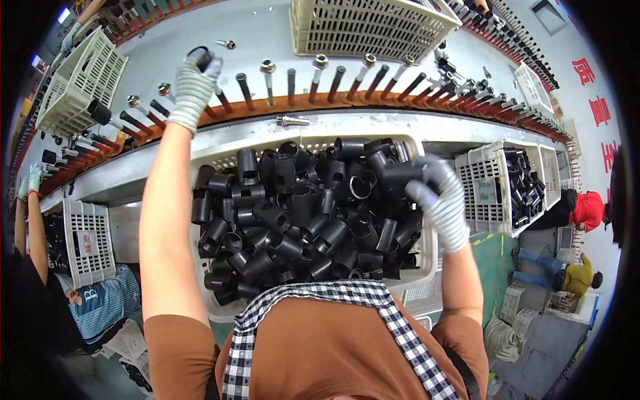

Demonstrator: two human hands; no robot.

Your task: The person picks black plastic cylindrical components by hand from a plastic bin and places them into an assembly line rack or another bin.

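Observation:
My left hand (195,93), in a striped knit glove, is closed round a black sleeve (199,55) at the row of upright rods, left of the middle. Whether that sleeve sits on a rod is hidden by my fingers. Over the right side of the bin, my gloved right hand (441,203) grips a black tube (402,175), slightly blurred. Below lies a heap of black slotted tubes (303,207) in a cream plastic bin (417,280). Metal-tipped rods (268,70) and black-topped rods (291,83) stand along a brown rail (300,105).
A loose metal fitting (292,121) lies on the bench edge, another (227,44) on the bench top. Cream crates stand at the back (373,30), far left (83,83) and right (481,187). Other people's gloved hands (33,179) show at left; a person in red (587,212) is at right.

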